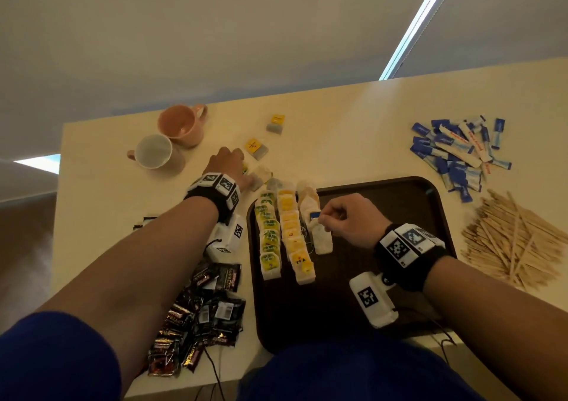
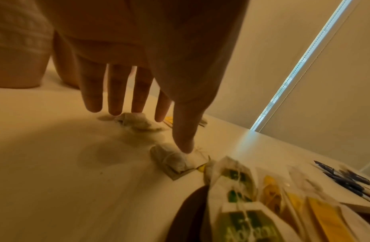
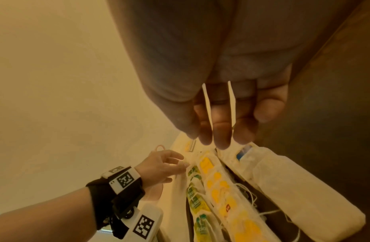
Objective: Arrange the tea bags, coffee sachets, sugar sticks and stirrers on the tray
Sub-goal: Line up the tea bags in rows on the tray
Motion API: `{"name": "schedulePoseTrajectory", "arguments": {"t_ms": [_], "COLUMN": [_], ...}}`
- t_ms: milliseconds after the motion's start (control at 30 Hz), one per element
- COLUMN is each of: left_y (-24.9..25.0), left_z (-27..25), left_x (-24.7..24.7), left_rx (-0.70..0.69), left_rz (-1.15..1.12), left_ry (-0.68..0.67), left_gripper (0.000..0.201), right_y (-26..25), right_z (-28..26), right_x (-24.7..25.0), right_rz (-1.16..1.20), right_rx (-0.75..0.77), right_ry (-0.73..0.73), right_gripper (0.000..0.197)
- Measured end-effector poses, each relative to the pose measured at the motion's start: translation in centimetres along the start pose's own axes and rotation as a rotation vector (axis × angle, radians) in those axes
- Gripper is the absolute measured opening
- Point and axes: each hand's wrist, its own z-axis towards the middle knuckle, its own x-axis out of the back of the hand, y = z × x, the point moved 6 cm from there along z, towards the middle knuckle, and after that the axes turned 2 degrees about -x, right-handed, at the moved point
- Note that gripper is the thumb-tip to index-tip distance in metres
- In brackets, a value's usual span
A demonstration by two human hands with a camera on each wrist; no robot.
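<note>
A dark brown tray [image 1: 399, 204] holds three rows of tea bags: green-labelled [image 1: 270, 237], yellow-labelled [image 1: 293, 234] and plain white [image 1: 321, 237]. My right hand [image 1: 325, 219] hovers over the white row and pinches a blue-tagged tea bag; in the right wrist view two thin white paper edges [image 3: 207, 111] stick out between its fingers [image 3: 221, 131]. My left hand [image 1: 246, 176] reaches past the tray's far left corner with straight fingers. Its thumb [image 2: 185, 140] touches a loose tea bag [image 2: 175, 162], and another tea bag [image 2: 136, 122] lies under the fingertips.
Two more loose tea bags [image 1: 256, 148] [image 1: 275, 123] lie further back. A pink mug [image 1: 181, 124] and a white mug [image 1: 153, 151] stand at the far left. Coffee sachets [image 1: 203, 314] are piled left of the tray, sugar sticks [image 1: 458, 151] and wooden stirrers [image 1: 516, 243] to its right.
</note>
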Motion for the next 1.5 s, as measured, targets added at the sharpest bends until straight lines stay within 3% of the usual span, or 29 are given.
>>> {"name": "schedulePoseTrajectory", "arguments": {"t_ms": [200, 333, 400, 533, 767, 833, 967, 1133, 1233, 1300, 1400, 1500], "left_y": [0.2, -0.1, 0.1, 0.5, 0.5, 0.3, -0.8, 3.2, 5.1, 5.7, 5.9, 5.0], "left_z": [0.8, 0.7, 0.5, 0.6, 0.4, 0.2, -0.4, -2.8, -3.4, -3.6, -3.4, -1.1], "left_x": [0.1, 0.2, 0.2, 0.0, 0.7, 1.1, 2.1, 4.1, 4.2, 3.9, 4.0, 4.3], "left_rx": [-0.029, -0.081, -0.125, -0.191, -0.238, -0.239, -0.205, -0.365, -0.41, -0.401, -0.368, -0.227], "left_rz": [-0.039, -0.023, 0.007, 0.167, 0.287, 0.221, -0.055, -0.414, -0.526, -0.56, -0.628, -0.553], "left_ry": [-0.014, -0.04, -0.08, -0.116, -0.033, -0.022, 0.005, 0.035, 0.006, -0.029, -0.105, -0.063], "left_gripper": [0.065, 0.052, 0.043, 0.046, 0.016, 0.01, 0.025, 0.028, 0.028, 0.029, 0.022, 0.021], "right_y": [0.1, 0.1, 0.0, 0.0, -1.7, -2.1, -3.1, -6.0, -6.8, -6.8, -6.1, -4.5], "right_z": [1.6, 2.5, 2.7, 3.1, 4.6, 5.0, 5.5, 6.9, 7.6, 7.8, 7.9, 7.4], "right_x": [0.9, 0.7, 0.6, 0.5, 1.7, 2.1, 2.1, 1.7, 1.9, 2.4, 3.4, 4.8], "right_rz": [0.034, 0.028, 0.028, 0.02, -0.018, -0.019, -0.022, 0.087, 0.188, 0.25, 0.299, 0.297], "right_rx": [0.005, 0.004, 0.013, 0.016, 0.052, 0.06, 0.084, 0.164, 0.161, 0.138, 0.09, 0.054], "right_ry": [0.029, 0.036, 0.035, 0.027, 0.053, 0.069, 0.1, 0.187, 0.233, 0.234, 0.228, 0.273], "right_gripper": [0.007, 0.013, 0.013, 0.011, 0.011, 0.01, 0.012, 0.03, 0.014, 0.004, 0.005, 0.007]}}
